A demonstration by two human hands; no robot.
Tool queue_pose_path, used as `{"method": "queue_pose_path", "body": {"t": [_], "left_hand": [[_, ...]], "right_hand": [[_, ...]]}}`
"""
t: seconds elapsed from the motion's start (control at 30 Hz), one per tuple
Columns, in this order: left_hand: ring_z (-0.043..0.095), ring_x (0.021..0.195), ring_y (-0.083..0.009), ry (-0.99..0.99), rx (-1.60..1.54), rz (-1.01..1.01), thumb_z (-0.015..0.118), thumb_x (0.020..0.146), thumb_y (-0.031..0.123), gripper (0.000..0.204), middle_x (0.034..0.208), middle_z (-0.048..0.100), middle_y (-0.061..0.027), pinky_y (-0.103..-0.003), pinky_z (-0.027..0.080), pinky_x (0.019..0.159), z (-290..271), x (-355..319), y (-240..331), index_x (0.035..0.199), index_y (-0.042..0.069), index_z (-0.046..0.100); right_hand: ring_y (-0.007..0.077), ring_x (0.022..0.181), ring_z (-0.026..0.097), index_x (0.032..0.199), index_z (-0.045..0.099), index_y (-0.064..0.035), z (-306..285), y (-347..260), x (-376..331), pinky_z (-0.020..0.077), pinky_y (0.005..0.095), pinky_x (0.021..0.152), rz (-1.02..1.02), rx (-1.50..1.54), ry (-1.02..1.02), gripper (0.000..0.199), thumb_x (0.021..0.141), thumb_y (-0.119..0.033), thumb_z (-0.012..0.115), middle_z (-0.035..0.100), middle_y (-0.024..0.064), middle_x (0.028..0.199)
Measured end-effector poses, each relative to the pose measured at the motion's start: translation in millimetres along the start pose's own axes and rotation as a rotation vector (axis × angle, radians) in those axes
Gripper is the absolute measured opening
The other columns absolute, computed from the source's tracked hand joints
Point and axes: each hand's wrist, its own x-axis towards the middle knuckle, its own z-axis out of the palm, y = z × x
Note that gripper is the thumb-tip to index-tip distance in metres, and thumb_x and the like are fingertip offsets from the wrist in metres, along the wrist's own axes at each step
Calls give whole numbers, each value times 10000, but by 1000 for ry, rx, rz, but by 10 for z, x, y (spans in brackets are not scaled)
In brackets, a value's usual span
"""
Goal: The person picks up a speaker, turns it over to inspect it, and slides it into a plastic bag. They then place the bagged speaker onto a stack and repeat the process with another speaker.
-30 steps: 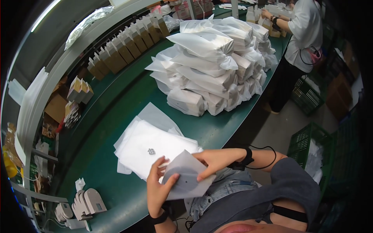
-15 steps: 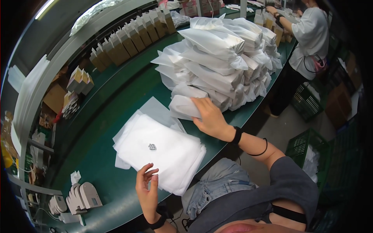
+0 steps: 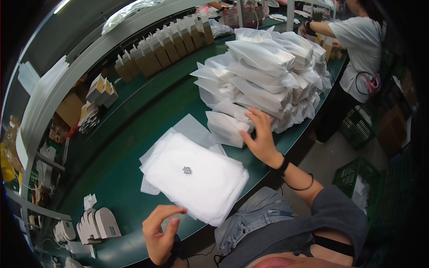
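Note:
A stack of flat white translucent bags (image 3: 201, 178) with a small dark printed mark lies on the green table. My left hand (image 3: 161, 230) hovers just off its near-left corner, thumb and fingers apart, holding nothing. To the right, my right hand (image 3: 263, 140) is open with spread fingers, right beside a white-wrapped package (image 3: 225, 128). Its fingertips are close to the package; whether they touch it I cannot tell. This package rests against the front of a large pile of similar white-wrapped packages (image 3: 263, 71).
Brown and white boxes (image 3: 154, 57) stand in a row along the back shelf. Several white rounded devices (image 3: 100, 223) sit at the table's left end. At far right, a co-worker in a white shirt (image 3: 359, 53) stands by green crates (image 3: 357, 127).
My right hand has loosened from the package, its fingers now spread. My left hand has drawn down and left, away from the bag stack. The whole view has shifted slightly.

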Motion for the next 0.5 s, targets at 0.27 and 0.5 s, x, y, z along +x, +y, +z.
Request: {"method": "queue_pose_path", "body": {"t": [0.27,0.5], "left_hand": [[573,645,-220,-150,-788,378,658,653,6,108,707,596,-143,-277,435,569,147,372,384,742,-56,663],[574,657,-232,-495,-1091,522,653,758,41,108,775,591,-171,-305,474,591,351,712,203,780,-64,644]], "right_hand": [[103,722,531,1120,485,-6,-24,375,-778,429,212,632,517,602,-105,298,832,-53,550,547,90,1028],[63,621,518,1060,522,10,176,387,-913,433,187,564,620,512,-118,215,857,-62,530,604,58,852]]}}
